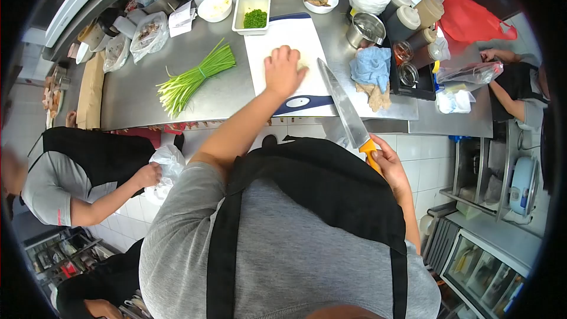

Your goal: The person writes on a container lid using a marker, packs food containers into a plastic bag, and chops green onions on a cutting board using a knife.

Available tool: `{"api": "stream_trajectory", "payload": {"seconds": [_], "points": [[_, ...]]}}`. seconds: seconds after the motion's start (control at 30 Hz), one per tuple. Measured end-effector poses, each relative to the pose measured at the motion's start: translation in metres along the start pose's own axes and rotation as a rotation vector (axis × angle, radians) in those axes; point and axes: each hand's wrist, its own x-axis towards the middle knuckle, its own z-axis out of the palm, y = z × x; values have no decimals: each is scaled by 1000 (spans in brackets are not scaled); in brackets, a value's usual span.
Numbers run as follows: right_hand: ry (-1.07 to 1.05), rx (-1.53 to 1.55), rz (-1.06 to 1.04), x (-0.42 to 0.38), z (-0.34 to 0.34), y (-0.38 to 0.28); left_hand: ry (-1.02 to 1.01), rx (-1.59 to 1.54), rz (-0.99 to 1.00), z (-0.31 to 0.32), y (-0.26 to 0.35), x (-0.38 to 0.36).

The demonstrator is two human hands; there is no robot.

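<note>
My right hand [387, 159] is closed around the orange handle of a long kitchen knife [345, 105], held at the counter's front edge with its blade pointing up and away over the board's right side. My left hand [283, 71] rests on the white cutting board [266, 47], palm down, fingers a little bent and the thumb apart. Something pale lies beside its thumb, too faint to name. Left of the board lies a tied bunch of green chives [201, 77]. Behind the board stands a white tub with chopped greens [255, 19].
At the back are a white bowl [319, 0] and several tubs of toppings. A steel pot [365, 29], a blue cloth [371, 66] and a black tray of bottles [413, 85] stand to the right. Co-workers [94, 165] are at left and far right.
</note>
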Motion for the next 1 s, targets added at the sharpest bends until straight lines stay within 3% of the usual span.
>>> {"api": "stream_trajectory", "payload": {"seconds": [0.07, 0.17, 0.2, 0.4, 0.53, 0.63, 0.73, 0.83, 0.93, 1.0], "points": [[-6, 4, -18, 5, 0, 11, 48, -18, -54, -4, -15, 13], [-25, 11, -26, 12, 2, 16, 95, -122, 69, 1, -56, 24], [-33, 31, -27, 16, 5, 18, 12, -150, 62, -2, -63, 26], [-72, 3, -43, 48, 19, -3, 3, -119, 103, 4, -65, 27], [-64, -68, -84, 59, 22, -24, -210, -87, 211, 23, -69, 45], [20, -197, -115, 57, 24, -27, -232, -174, 318, 18, -71, 33], [49, -279, -145, 54, 27, -20, -187, -390, 249, 6, -66, 12], [12, -242, -106, 56, 26, -13, -101, -373, 124, -13, -47, 4], [2, -214, -65, 55, 32, -15, 21, -294, 125, -2, -44, 12], [-8, -193, -78, 54, 36, -14, -15, -343, 61, 0, -47, 17]]}}
